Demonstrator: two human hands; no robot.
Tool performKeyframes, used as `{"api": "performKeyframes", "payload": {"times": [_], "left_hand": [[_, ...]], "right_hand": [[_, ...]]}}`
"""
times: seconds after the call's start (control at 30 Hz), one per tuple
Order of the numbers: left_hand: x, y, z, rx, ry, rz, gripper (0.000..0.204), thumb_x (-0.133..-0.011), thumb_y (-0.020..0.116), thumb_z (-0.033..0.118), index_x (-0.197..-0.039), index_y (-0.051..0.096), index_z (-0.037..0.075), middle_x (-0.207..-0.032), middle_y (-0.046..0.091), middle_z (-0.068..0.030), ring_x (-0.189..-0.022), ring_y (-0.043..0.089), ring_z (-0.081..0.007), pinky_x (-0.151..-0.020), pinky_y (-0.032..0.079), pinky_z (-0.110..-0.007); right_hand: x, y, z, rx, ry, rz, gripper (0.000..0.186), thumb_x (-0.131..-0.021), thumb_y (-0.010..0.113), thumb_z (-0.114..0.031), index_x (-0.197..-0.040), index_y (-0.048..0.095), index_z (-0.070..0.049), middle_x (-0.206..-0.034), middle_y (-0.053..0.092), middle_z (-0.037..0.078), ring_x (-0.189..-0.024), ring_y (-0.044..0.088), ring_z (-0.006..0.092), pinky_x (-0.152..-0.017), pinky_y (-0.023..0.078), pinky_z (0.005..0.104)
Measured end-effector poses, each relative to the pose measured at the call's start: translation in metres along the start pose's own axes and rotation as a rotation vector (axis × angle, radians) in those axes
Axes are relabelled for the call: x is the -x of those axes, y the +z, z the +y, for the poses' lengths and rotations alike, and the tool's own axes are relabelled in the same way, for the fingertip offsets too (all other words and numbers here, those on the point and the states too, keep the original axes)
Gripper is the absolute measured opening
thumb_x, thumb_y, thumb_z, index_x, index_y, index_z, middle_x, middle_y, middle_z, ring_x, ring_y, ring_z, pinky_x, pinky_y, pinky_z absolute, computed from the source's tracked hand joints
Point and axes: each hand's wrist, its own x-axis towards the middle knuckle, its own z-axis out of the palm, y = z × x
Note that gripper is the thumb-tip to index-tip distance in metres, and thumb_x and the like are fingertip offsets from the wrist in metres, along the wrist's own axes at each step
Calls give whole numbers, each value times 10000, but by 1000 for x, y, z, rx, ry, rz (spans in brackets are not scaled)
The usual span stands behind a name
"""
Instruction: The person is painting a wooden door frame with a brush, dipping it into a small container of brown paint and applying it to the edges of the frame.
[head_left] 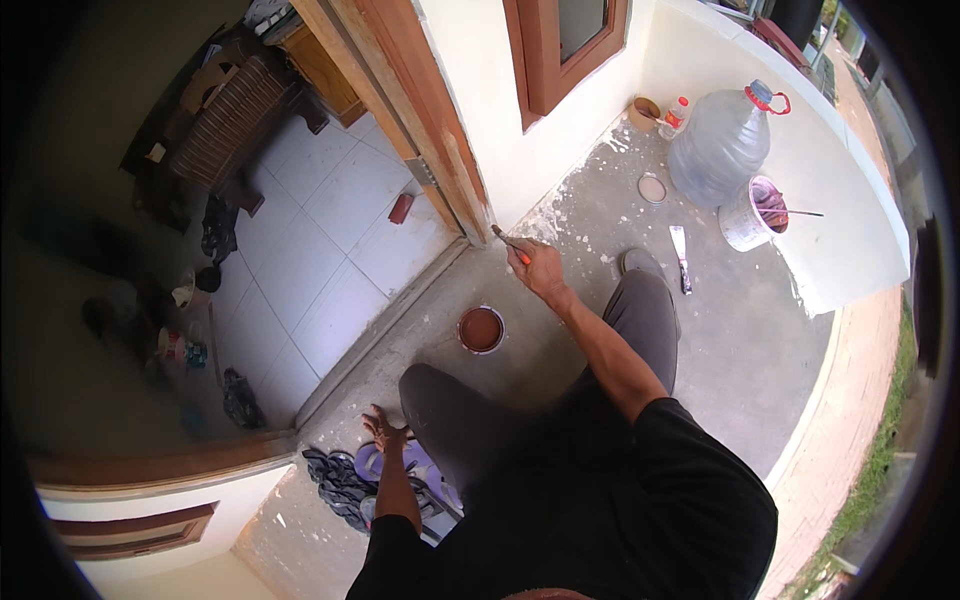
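My right hand point(540, 268) grips a small paintbrush point(505, 236) with an orange handle, its tip at the foot of the wooden door frame point(450, 160) beside the white wall. An open can of brown paint point(482, 328) stands on the concrete between that hand and my knee. Low at the left, my left hand point(385, 428) has its fingers spread beside my bent left knee point(430, 395), above purple sandals point(425, 458) and crumpled black plastic point(335, 485); whether it rests on anything is unclear.
At the right stand a big water jug point(715, 150), a white bucket point(740, 225), a scraper point(682, 260), a lid point(652, 188), a brown container point(643, 115) and a small bottle point(675, 120). Through the doorway are a tiled floor point(330, 260), a wooden bench point(225, 120) and clutter.
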Motion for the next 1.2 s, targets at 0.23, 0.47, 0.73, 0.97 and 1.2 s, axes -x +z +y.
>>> {"api": "performKeyframes", "payload": {"times": [0.23,0.47,0.73,0.97,1.2], "left_hand": [[4,7,1,23,6,10,1310,-620,928,301,-1586,45,249,-1629,12,-222,-1496,93,-415,-1166,326,-451],[3,8,6,70,30,33,1315,-604,936,289,-1586,61,268,-1626,10,-236,-1493,95,-430,-1129,361,-509],[0,16,1,108,55,86,1309,-580,946,310,-1583,106,252,-1620,27,-253,-1487,102,-447,-1117,366,-523],[1,17,0,95,17,55,1321,-580,945,311,-1582,87,269,-1628,18,-229,-1493,91,-433,-1117,363,-538],[4,12,2,94,21,38,1325,-593,940,327,-1583,59,278,-1630,9,-223,-1497,80,-427,-1113,363,-546]], "right_hand": [[16,-63,-71,-211,205,-211,190,-761,728,-172,-890,731,-32,-796,704,165,-725,686,334,-681,545,369],[46,-37,-86,-128,199,-512,171,-752,733,-182,-854,726,-45,-806,695,181,-723,678,354,-676,546,396],[70,12,-65,-51,-43,-526,122,-735,717,-168,-766,691,-54,-763,676,182,-697,650,396,-658,537,457],[71,14,-64,-5,-48,-536,139,-743,718,-182,-753,685,-47,-746,667,199,-689,647,408,-640,542,464],[60,0,-79,60,63,-514,160,-759,706,-196,-737,673,-42,-710,655,207,-657,638,418,-627,539,464]]}}
